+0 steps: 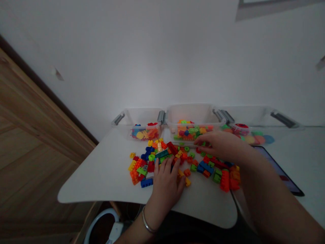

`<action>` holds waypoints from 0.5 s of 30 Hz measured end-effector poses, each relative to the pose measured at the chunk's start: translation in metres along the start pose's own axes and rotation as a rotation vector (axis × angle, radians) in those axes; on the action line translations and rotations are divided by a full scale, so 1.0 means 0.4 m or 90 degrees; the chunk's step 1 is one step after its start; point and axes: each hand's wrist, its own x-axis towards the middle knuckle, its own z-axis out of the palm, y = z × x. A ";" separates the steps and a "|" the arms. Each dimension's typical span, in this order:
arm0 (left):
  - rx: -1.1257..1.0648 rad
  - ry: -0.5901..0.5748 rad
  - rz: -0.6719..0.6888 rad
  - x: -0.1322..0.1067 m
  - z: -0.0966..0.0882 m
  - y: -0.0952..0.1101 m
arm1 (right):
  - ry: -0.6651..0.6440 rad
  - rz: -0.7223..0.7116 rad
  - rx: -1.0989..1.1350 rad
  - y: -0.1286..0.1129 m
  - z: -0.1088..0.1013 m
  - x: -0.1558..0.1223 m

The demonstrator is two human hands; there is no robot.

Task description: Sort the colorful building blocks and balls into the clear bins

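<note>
A heap of coloured plastic building bricks (pixel 162 154) lies spread over the white table (pixel 101 176). My left hand (pixel 166 181), with a silver bangle on its wrist, rests flat on the table with fingers stretched out, its fingertips touching bricks at the heap's near side. My right hand (pixel 219 144) reaches leftward over the bricks in front of the middle clear tub (pixel 193 117). Its fingers are curled together close to small green pieces; what they hold, if anything, is hidden.
Three clear plastic tubs stand along the wall: the left tub (pixel 142 118) and the middle one hold bricks, the right tub (pixel 254 115) holds flat coloured discs. A dark tablet (pixel 279 169) lies at the right. A wooden door (pixel 30 135) is on the left.
</note>
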 end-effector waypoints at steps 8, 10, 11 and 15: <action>-0.013 0.006 -0.003 0.000 0.000 0.000 | -0.123 -0.015 -0.065 -0.036 0.079 0.038; -0.011 0.008 0.000 -0.001 0.000 0.000 | -0.128 -0.031 -0.063 -0.046 0.088 0.042; -0.010 0.009 0.002 -0.001 0.000 -0.001 | -0.126 -0.038 -0.060 -0.050 0.092 0.045; -0.013 0.006 0.001 -0.001 0.000 0.000 | -0.108 -0.024 -0.085 -0.065 0.103 0.054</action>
